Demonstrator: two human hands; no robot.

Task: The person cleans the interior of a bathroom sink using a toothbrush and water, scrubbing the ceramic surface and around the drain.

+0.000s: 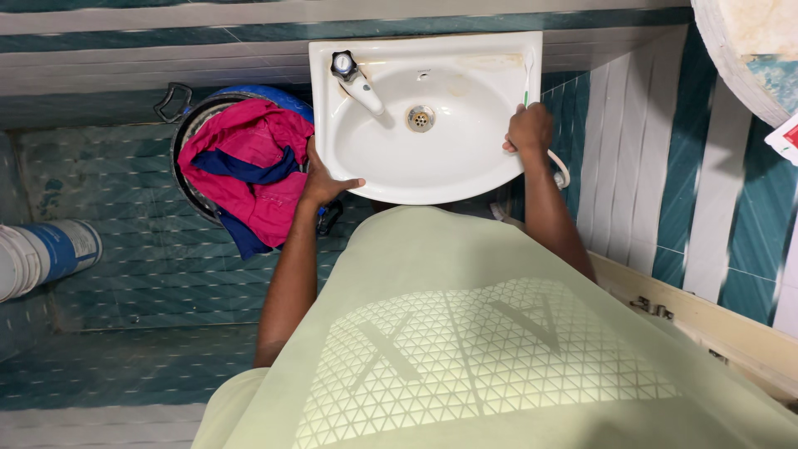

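Pale green shirt (499, 333), soft cotton with a faded triangle-grid print, is filling the bottom of the view nearest the camera. Far left, a white plastic bucket (41, 258) with a blue band is lying on its side on the teal patterned floor tiles (133, 274). Next, a dark round tub (189, 133) is holding crumpled pink and navy cloth (249, 166).

Left hand (320, 179) is resting on the left rim of the white glazed ceramic washbasin (391, 166), its grip spread open with the thumb lying over the edge and the fingers flat against the outside, clasping nothing else. The basin is oval-bowled, with a white tap (359, 83) topped by a dark knob and a metal drain (421, 118) at its centre.

Right hand (529, 131) is sitting on the basin's right rim, its grip curled closed around a slim toothbrush (528, 75) with a green-and-white handle that is standing upright above the fist. Striped white and teal wall tiles (632, 166) are running along the right.
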